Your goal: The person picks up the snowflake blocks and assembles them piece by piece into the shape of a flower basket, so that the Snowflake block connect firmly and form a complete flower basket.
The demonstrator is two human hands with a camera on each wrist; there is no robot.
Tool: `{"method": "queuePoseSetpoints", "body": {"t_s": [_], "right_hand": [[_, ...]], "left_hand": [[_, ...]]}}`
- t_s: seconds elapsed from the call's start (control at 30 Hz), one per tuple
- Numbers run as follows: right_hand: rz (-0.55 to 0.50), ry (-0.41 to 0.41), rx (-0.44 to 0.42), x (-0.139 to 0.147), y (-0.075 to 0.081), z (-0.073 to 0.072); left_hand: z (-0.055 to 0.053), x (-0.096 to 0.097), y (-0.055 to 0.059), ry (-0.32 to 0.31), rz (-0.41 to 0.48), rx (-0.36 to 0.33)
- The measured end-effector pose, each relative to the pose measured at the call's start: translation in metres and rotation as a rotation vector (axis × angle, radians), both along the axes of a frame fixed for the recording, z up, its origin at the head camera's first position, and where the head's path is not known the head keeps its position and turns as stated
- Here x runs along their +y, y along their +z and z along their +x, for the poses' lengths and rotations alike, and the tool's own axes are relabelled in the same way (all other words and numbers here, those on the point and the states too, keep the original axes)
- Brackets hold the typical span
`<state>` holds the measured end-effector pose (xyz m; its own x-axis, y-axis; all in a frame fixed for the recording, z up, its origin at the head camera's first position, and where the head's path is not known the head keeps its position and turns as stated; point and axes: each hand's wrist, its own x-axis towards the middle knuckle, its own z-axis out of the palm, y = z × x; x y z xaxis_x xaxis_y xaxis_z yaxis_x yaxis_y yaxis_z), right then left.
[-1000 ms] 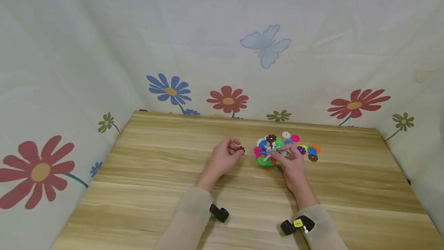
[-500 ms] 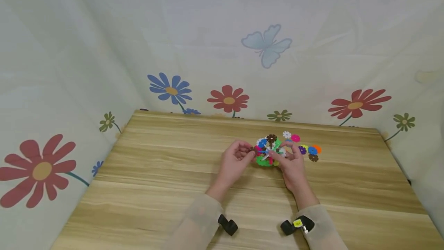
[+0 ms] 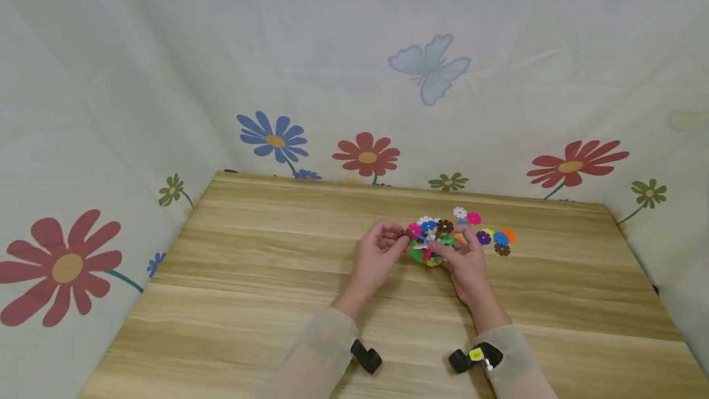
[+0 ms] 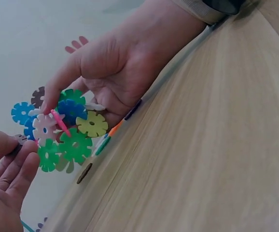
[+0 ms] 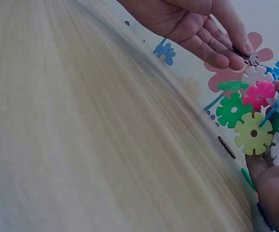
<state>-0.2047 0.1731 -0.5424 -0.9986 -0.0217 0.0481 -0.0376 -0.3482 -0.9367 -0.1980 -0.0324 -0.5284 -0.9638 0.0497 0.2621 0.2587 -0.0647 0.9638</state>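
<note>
A ball-like cluster of slotted plastic snowflake discs (image 3: 428, 225) is held up in my right hand (image 3: 468, 270), thumb and fingers gripping its right side. Its discs are green, blue, pink, white, yellow and brown. At the cluster's left edge my left hand (image 3: 376, 257) pinches a brown snowflake disc (image 4: 19, 145) between thumb and fingers. In the right wrist view this brown disc meets the edge of a white disc (image 5: 257, 75); whether their slots are joined I cannot tell. The right fingers hide part of the cluster.
Several loose discs lie on the wooden table (image 3: 249, 263) behind and right of the right hand, among them a white disc (image 3: 460, 212), a purple disc (image 3: 484, 237) and a brown one (image 3: 502, 250). A flower-printed curtain (image 3: 332, 48) hangs behind the table.
My left hand has moved right, bringing the brown disc from the side up to the cluster. The cluster has turned in my right hand, which stays in place.
</note>
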Motion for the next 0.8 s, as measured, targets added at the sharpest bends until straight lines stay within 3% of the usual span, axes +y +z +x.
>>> {"method": "queuePoseSetpoints", "body": {"t_s": [0.33,0.53,0.8], "right_hand": [[0.049,0.027,-0.012,-0.0017,-0.0001,-0.0010],[0.076,-0.006,-0.033,-0.0023,0.0004,-0.0020],[0.116,-0.044,-0.031,-0.0020,-0.0006,-0.0012]], "left_hand": [[-0.0008,-0.0007,0.0006,0.073,-0.083,0.097],[-0.0009,-0.0015,-0.0007,0.088,-0.111,0.162],[0.0027,-0.0008,-0.0002,0.109,-0.260,0.301]]}}
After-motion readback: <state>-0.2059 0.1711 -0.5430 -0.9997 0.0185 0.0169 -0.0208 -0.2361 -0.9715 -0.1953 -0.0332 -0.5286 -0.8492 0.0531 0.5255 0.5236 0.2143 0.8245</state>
